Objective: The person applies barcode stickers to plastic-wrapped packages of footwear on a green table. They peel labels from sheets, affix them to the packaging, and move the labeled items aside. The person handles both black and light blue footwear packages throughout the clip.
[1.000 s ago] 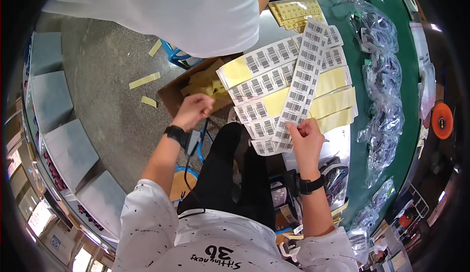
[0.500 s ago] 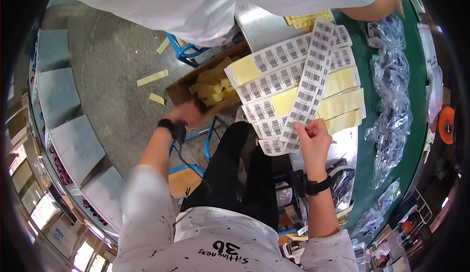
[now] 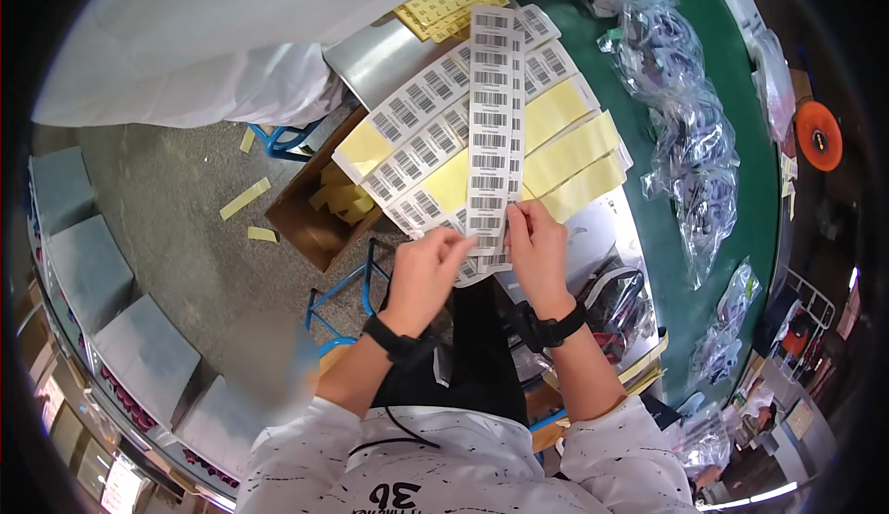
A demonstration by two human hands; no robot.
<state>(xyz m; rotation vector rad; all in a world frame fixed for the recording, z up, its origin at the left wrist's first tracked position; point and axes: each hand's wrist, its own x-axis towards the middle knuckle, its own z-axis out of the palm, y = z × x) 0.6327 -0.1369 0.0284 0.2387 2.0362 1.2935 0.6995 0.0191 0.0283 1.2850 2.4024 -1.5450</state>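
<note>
A long white strip of barcode labels (image 3: 489,134) lies across several fanned label sheets (image 3: 419,106), some with bare yellow backing showing. My right hand (image 3: 539,247) pinches the strip's lower right edge between thumb and forefinger. At the lower left corner of the same strip is my left hand (image 3: 426,271), thumb and forefinger pressed together on its edge. Whether a single label is between the left fingertips is too small to tell. Black bands circle both wrists.
Left of the sheets, an open cardboard box (image 3: 315,227) holds yellow paper strips. Clear-bagged goods (image 3: 690,171) line the green table (image 3: 593,60) at right. A person in a white top (image 3: 213,42) stands close at the upper left. Grey bins (image 3: 148,347) stand far left.
My left hand has come from beside the cardboard box to the strip's lower end. The label strip now stands more upright in view, and my head view has shifted to the right.
</note>
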